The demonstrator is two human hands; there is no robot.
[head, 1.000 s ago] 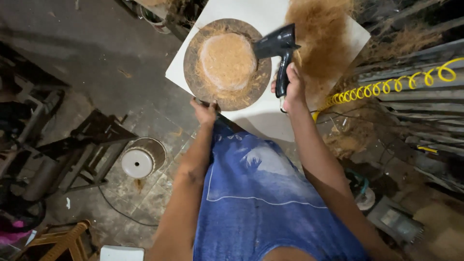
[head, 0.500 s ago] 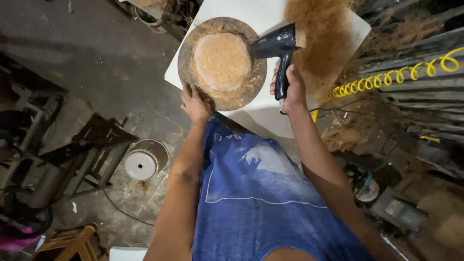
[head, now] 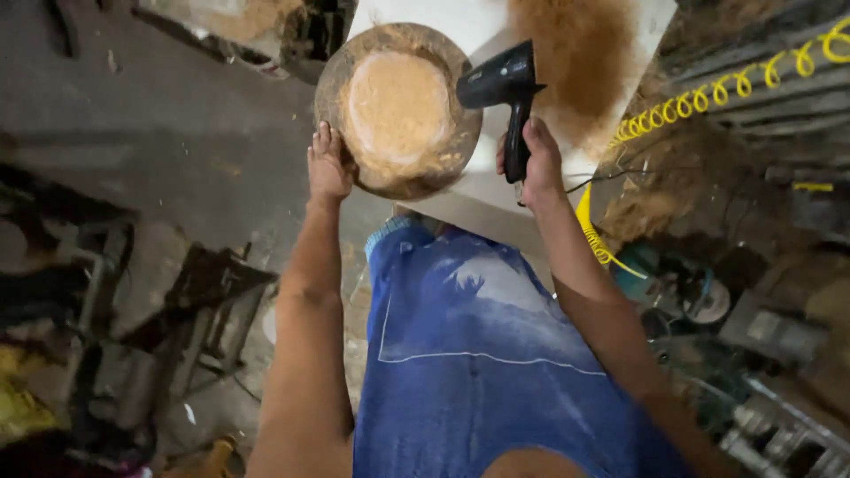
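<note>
Round sawdust-filled wooden bowl (head: 398, 111), black hairdryer (head: 506, 88) beside
</note>
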